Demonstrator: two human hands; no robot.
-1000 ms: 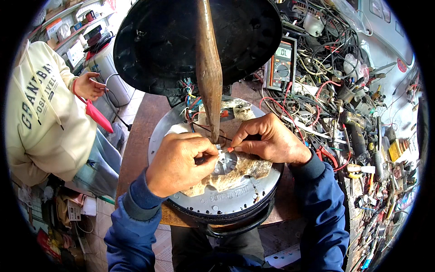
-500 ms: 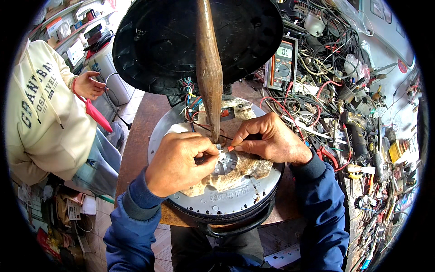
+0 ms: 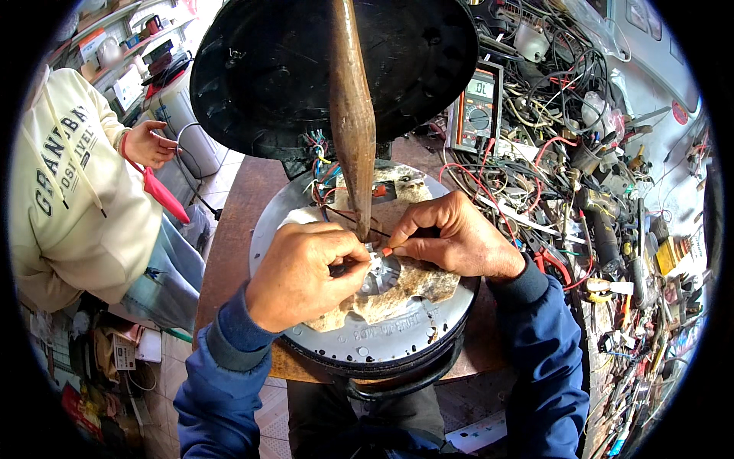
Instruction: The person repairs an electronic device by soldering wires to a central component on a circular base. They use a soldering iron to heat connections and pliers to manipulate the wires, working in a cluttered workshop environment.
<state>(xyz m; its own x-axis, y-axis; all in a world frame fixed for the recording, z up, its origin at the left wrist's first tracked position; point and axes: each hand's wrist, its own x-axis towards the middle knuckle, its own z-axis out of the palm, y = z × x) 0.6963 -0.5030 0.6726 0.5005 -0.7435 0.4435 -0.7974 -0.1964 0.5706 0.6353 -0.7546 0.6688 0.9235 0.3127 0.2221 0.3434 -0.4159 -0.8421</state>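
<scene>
A round grey metal base (image 3: 355,348) of an open appliance bears a stained pale insulation pad (image 3: 413,291) with a metal centre fitting (image 3: 378,279). A long wooden stick (image 3: 352,115) stands over it, its lower end at that fitting, beside coloured wires (image 3: 317,153). My left hand (image 3: 302,275) is closed left of the centre; what its fingertips grip is hidden. My right hand (image 3: 451,241) pinches a small red connector (image 3: 388,252) just right of the stick's tip. The black lid (image 3: 267,69) is tilted up behind.
A person in a cream hoodie (image 3: 88,199) stands at left, a hand near a white appliance (image 3: 183,122). The wooden table (image 3: 237,214) carries the base. At right are a multimeter (image 3: 474,107), tangled cables (image 3: 550,92), red-handled pliers (image 3: 554,264) and piled tools. Shelves line the back left.
</scene>
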